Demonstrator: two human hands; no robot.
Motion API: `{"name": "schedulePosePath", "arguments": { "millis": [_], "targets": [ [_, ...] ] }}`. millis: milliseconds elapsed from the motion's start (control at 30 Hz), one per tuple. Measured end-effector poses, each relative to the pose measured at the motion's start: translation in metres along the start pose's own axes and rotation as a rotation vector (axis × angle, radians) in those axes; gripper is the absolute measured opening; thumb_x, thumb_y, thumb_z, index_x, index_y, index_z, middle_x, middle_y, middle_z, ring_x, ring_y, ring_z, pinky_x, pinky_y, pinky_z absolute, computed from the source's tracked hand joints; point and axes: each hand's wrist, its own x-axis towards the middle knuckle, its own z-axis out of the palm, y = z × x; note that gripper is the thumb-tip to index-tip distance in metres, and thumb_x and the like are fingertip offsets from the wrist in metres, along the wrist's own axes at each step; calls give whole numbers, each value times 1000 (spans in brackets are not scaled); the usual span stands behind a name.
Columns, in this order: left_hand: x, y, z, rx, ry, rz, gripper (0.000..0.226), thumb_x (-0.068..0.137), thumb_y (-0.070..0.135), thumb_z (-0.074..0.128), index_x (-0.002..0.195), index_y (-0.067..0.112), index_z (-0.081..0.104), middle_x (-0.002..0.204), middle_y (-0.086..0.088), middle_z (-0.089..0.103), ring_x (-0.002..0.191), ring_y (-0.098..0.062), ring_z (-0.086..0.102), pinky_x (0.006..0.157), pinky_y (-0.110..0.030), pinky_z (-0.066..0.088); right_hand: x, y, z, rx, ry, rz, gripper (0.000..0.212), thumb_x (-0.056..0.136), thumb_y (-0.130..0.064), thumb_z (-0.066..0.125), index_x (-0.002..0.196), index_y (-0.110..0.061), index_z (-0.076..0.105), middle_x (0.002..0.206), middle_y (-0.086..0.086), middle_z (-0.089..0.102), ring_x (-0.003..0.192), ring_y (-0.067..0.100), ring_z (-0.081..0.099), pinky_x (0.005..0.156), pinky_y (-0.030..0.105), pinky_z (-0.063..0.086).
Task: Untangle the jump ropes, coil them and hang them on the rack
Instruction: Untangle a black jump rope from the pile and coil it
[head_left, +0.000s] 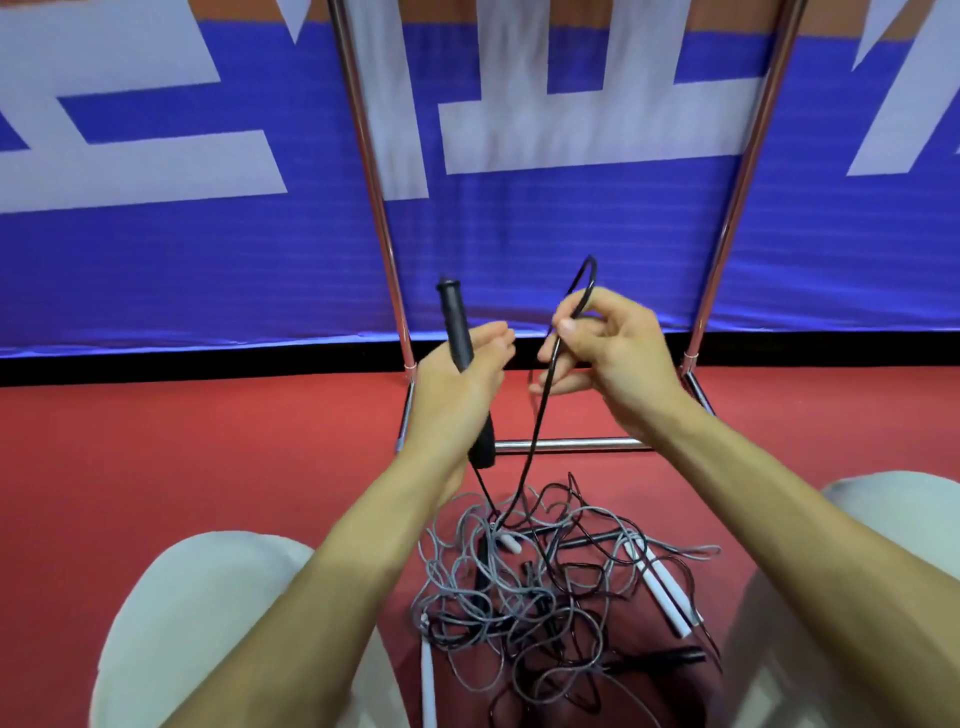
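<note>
Black plastic-looking handle (457, 332), one, tilted nearly upright, top end leaning left: held in the left hand (462, 384), whose fingers curl round its middle. Its lower end shows below the wrist, with cord running from it down into the heap.

Black cord (537, 421), one length: pinched between thumb and forefinger of the right hand (602, 353). A narrow loop stands up above the fingertips; the rest hangs down in a curve to the heap. The hands are raised side by side, near each other but not touching, each closed on its own item.

Tangle (519, 587) of grey and black jump-rope cords: lying on the red floor (208, 457) between the person's knees (197, 623), which are clad in pale fabric. The number of ropes cannot be counted.

White handles (665, 587), a pair lying alongside each other at the right edge of the heap; a further white handle near its upper middle and a white length at lower left. Another dark handle lies low at the right.

Rack (374, 182), chrome tube: two uprights and a low cross-bar, standing on the floor just beyond the heap. No rope hangs on the visible part.

Banner (571, 249), blue with pale lettering, behind the rack.
</note>
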Motion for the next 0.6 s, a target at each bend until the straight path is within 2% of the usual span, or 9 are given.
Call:
{"name": "schedulePosePath", "arguments": {
  "millis": [67,133,200,267,367,433,500,600],
  "targets": [
    [-1,-12,5,175,-15,54,13,93,18,61,99,25,70,94,3,69,84,-11,60,92,-33,46,1,-9,-6,73,53,-69,18,96,2,46,84,-9,52,63,9,63,47,25,61,56,45,59],
    [-1,-22,9,262,-101,35,14,90,21,61,97,27,72,84,6,65,76,-8,56,87,-34,45,1,-15,-10,128,102,-114,16,96,1,47,85,-9,52,63,8,65,47,25,62,55,42,59],
    [-3,-28,12,352,-209,-7,14,90,22,61,100,23,72,90,6,71,81,-14,64,87,-35,47,1,-21,-12,207,161,-131,14,96,0,48,86,-8,52,63,7,65,46,21,62,54,37,57],
    [-4,-33,14,420,-342,-66,16,94,20,60,106,14,69,103,-1,74,97,-18,68,93,-36,50,3,-25,-16,329,232,-126,13,96,-1,49,85,-6,52,64,9,64,45,18,60,55,33,56],
    [-9,-35,17,548,-480,-61,18,98,13,55,106,1,65,105,-10,73,95,-15,69,91,-29,52,8,-27,-24,492,341,-102,14,97,-2,48,84,-3,53,69,13,63,51,19,63,59,30,56],
    [-13,-34,20,543,-487,-43,15,99,10,52,98,-2,62,98,-12,73,85,-16,71,78,-21,55,13,-25,-31,576,397,-66,12,98,-1,47,86,-2,52,74,16,62,57,20,66,60,30,57],
    [-17,-30,24,456,-454,-65,12,99,9,51,94,4,59,89,-11,71,76,-13,71,69,-18,55,17,-21,-37,610,426,-8,11,98,-1,47,87,-1,51,76,17,60,58,20,68,60,30,57],
    [-15,-23,26,291,-335,-66,15,101,9,48,90,10,59,85,-9,72,76,-15,73,70,-23,58,19,-14,-38,530,411,111,12,97,-7,52,88,1,53,81,19,62,61,20,69,60,29,58]
  ]
}}
